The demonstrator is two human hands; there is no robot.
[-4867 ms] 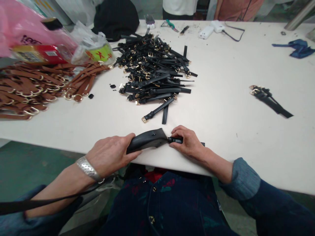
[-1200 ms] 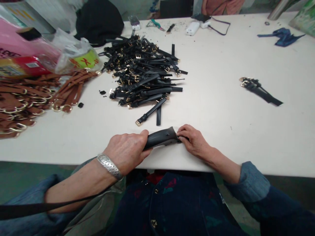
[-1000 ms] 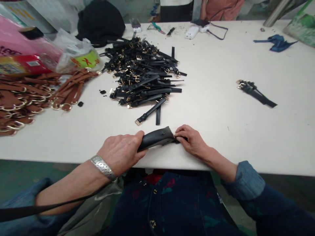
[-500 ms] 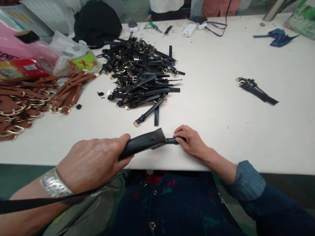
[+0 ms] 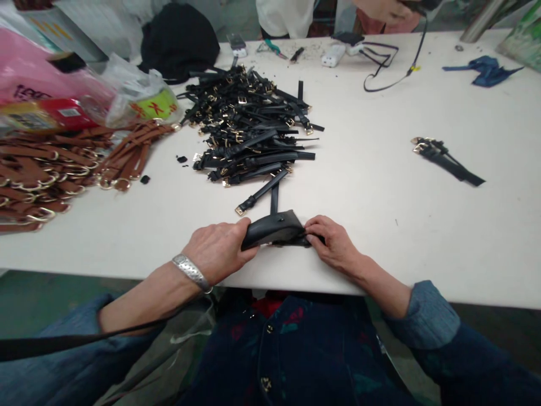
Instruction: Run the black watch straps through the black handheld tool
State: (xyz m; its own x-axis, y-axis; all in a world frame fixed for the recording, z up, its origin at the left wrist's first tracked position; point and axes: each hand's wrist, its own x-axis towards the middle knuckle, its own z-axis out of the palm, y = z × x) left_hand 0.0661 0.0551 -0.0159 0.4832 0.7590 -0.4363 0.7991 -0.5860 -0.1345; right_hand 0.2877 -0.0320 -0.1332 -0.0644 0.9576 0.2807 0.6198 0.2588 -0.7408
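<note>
My left hand [image 5: 217,248] is wrapped round a smooth, curved black piece [image 5: 273,228] with a small dark mark on top. I cannot tell whether it is a tool or shaped leather. Its broad right end lies over a narrow black strap [image 5: 298,242] at the table's front. My right hand [image 5: 333,242] pinches that strap between thumb and fingers, close to the black piece. Just beyond my left hand, a loose black buckle strap [image 5: 261,194] with a gold buckle lies across another strap's end. A long black band [image 5: 76,344] passes below my left forearm.
Behind my hands is a heap of black buckle straps [image 5: 253,124]; brown straps with gold rings [image 5: 46,169] lie left. A few black straps [image 5: 450,160] lie right. Toward the back are a black cap [image 5: 180,42], teal snips [image 5: 274,48], a white device [image 5: 333,54] and blue cloth [image 5: 484,70].
My left hand has moved right and away from me, bringing the black piece over the strap beside my right hand. Across the table, a person's hand and a dangling cord have come into view.
</note>
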